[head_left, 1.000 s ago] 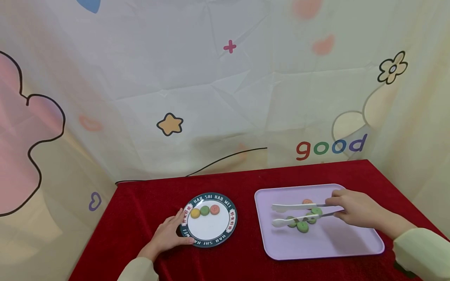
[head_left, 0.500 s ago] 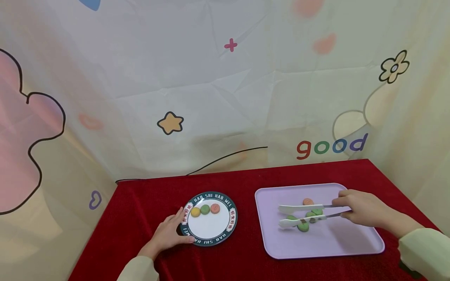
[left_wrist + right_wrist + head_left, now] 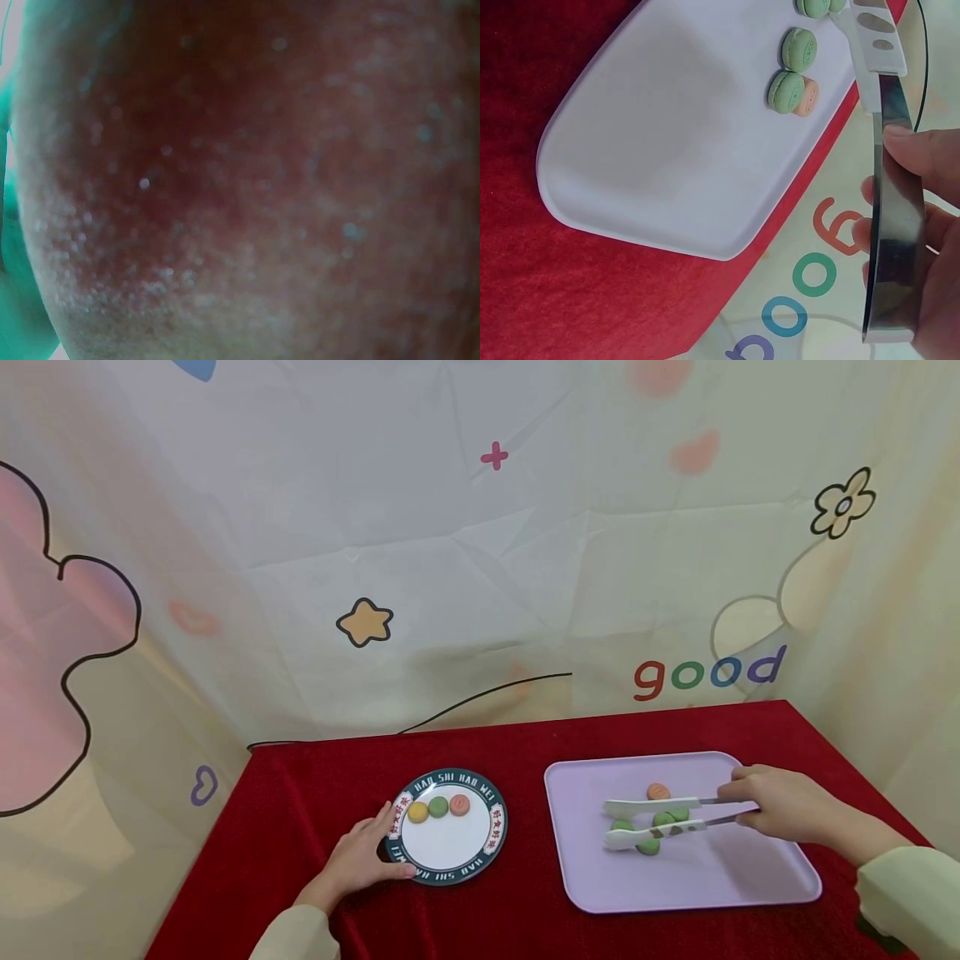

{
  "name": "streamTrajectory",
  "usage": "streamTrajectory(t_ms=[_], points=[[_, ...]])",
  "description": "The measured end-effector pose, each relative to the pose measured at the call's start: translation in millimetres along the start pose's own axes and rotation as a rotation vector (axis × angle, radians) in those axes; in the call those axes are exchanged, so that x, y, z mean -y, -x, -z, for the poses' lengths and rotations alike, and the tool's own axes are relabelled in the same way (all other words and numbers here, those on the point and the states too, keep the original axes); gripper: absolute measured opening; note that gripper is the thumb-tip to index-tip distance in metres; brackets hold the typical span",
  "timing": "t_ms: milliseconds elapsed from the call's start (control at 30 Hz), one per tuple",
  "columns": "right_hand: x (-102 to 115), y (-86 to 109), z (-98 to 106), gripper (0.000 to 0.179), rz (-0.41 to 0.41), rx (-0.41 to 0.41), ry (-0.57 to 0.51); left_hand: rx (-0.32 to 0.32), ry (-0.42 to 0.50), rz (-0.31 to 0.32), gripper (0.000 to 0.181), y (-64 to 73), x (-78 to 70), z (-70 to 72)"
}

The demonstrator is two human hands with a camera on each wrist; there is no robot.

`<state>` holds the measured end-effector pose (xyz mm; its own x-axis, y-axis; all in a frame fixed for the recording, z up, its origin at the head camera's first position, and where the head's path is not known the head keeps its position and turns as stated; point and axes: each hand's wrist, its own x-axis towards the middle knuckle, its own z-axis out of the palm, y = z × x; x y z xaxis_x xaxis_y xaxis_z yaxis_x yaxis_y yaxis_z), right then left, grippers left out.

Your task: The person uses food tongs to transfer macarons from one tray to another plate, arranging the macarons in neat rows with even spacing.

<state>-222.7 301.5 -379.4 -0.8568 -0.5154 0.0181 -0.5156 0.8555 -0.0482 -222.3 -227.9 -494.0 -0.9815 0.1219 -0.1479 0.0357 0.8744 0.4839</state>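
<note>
My right hand (image 3: pixel 783 802) holds a pair of tongs (image 3: pixel 684 827) with white tips and metal arms. The tips stand apart, over the lilac tray (image 3: pixel 720 881), with nothing seen pinched between them. Below are several green macarons (image 3: pixel 664 819), partly hidden by the lower tip, and an orange macaron (image 3: pixel 658 791) just behind the upper one. In the right wrist view, thumb and fingers grip the metal tongs (image 3: pixel 896 247). My left hand (image 3: pixel 356 860) rests at the left rim of a round plate (image 3: pixel 450 850), fingers spread, thumb on its rim. The left wrist view is blurred skin.
On the plate sit a yellow macaron (image 3: pixel 417 812), a green macaron (image 3: pixel 438 807) and a pink macaron (image 3: pixel 460 806) in a row. Red cloth (image 3: pixel 517 893) covers the table under plate and tray. A printed curtain (image 3: pixel 450 568) hangs behind the far edge.
The right hand and the tongs have shifted to the right over the tray, their tips staying apart. The left hand keeps its place at the plate.
</note>
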Motion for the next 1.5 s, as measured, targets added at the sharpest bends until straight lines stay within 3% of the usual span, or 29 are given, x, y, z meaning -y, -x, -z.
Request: streamTrajectory(t_ms=[1500], points=[[-0.3,1.5,3.7,0.020,0.028,-0.040,0.057,-0.004,0.002,-0.003,0.107,0.6,0.1,-0.1]])
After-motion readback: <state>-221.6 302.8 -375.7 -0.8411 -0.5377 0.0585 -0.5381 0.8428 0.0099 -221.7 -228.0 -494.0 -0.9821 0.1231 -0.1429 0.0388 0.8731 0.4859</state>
